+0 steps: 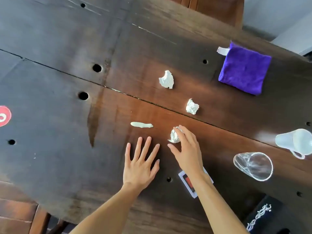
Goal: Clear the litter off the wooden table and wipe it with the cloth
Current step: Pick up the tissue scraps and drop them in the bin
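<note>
On the dark wooden table [67, 149], my right hand [187, 152] reaches over a crumpled white paper ball [173, 136]. Its fingers lie over the ball's right side and the thumb is spread just below it. My left hand [141, 164] rests flat on the table with its fingers spread, beside the ball. Two more crumpled paper pieces [166, 79] [192, 106] lie farther out. A pale, rolled strip of litter [141, 124] lies just beyond my left hand. A folded purple cloth [244, 70] sits at the far right.
A clear glass [253, 166] lies on its side at the right, with a white jug [295, 142] beyond it. A small card [189, 184] lies partly under my right forearm. A black item with white print [263, 215] sits at the near right. A round red sticker [4, 115] shows at the left edge.
</note>
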Demonstrator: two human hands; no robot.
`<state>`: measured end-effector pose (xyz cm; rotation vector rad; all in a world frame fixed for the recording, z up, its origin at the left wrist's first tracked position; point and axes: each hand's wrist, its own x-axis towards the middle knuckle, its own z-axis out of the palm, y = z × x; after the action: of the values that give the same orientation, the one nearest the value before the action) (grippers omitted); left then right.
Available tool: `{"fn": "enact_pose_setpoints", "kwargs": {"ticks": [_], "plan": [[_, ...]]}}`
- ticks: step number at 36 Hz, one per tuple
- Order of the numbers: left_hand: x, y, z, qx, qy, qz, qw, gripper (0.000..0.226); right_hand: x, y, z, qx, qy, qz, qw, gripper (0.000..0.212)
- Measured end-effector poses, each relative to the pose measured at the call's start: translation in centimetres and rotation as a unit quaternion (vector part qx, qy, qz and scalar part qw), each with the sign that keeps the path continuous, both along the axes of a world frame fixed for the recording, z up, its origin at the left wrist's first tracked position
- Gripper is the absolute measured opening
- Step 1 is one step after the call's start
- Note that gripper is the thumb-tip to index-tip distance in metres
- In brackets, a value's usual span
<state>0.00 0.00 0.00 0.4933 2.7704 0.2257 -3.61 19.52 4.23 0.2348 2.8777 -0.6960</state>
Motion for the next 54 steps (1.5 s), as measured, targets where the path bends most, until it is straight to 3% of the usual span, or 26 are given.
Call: {"fn": "enact_pose_setpoints", "kwargs": {"ticks": [3,7,13,21,30,34,37,44,54], "plan": [[-0.2,0.2,0.1,-0.014,-0.013,0.000,1.000,0.060,-0.5,0.1,-0.4,-0.001,-0.003,0.003,1.000,0.062],[0.1,0.2,-0.5,-0.017,-0.002,-0.003,1.000,0.061,-1.1,0.1,-1.0,0.000,0.006,0.006,1.000,0.046],[0.1,0.2,-0.7,-0.019,0.005,-0.003,1.000,0.061,-2.3,0.9,-0.6,-0.080,-0.018,-0.046,0.996,0.024],[0.2,0.1,-0.8,-0.009,0.012,0.004,1.000,0.060,-7.0,5.0,2.0,-0.122,0.111,-0.074,0.984,0.014],[0.3,0.0,-0.8,-0.006,0.011,0.007,1.000,0.057,-11.9,7.9,-1.0,-0.071,0.151,-0.099,0.981,0.019],[0.3,0.0,-0.9,-0.009,0.020,0.007,1.000,0.060,-10.8,6.3,-2.4,0.012,0.147,-0.102,0.984,0.013],[0.3,0.1,-1.0,-0.013,0.024,0.005,1.000,0.062,-9.2,5.2,-2.8,0.028,0.127,-0.105,0.986,0.029],[0.3,0.1,-0.9,-0.023,0.018,-0.001,1.000,0.061,-8.1,5.0,-2.8,-0.006,0.116,-0.092,0.989,0.024],[0.1,0.1,-0.8,-0.029,0.021,-0.004,0.999,0.060,-15.0,4.7,-0.5,-0.091,0.172,-0.055,0.979,0.019]]}}
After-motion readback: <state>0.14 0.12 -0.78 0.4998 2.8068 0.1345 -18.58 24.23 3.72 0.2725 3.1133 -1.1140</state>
